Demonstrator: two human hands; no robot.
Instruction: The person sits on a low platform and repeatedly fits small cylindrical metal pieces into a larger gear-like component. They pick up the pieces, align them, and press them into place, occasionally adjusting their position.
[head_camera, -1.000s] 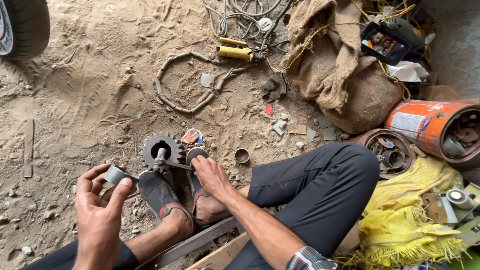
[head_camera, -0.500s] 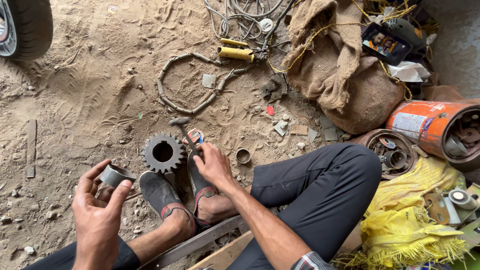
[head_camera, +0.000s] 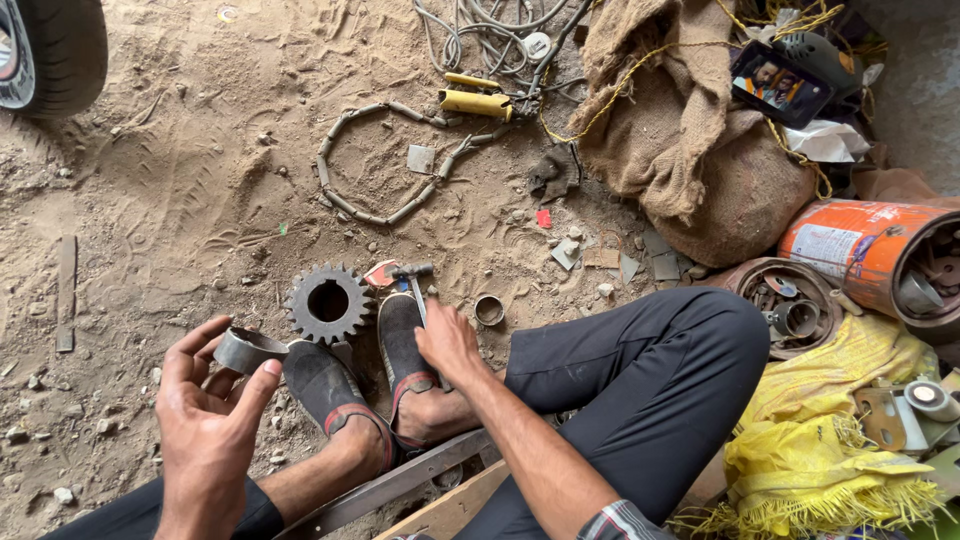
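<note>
Sitting on the sandy ground (head_camera: 150, 190), I look down from the head view at my two hands and my feet in dark slippers (head_camera: 400, 345).

My left hand (head_camera: 210, 420) is at the near left, palm up, fingers half curled. Its thumb and fingertips pinch a short grey metal ring (head_camera: 247, 350) by the rim; the ring is lifted above the sand, just left of my left slipper.

My right hand (head_camera: 450, 345) lies over my right foot. Its fingers are closed around the handle of a small hammer (head_camera: 413, 285), whose metal head points away from me, just beyond the slipper toe.

Just left of the hammer head, a dark toothed gear (head_camera: 328, 302) lies flat on the sand, apart from both hands. A small metal ring (head_camera: 489, 309) lies on the ground just right of my right hand.

Farther away I see a loop of chain links (head_camera: 375, 160), a yellow tool (head_camera: 477, 102) beside grey cables (head_camera: 480, 30), a burlap sack (head_camera: 690, 120) at the far right, and an orange can (head_camera: 870, 250) on its side at the right.
</note>
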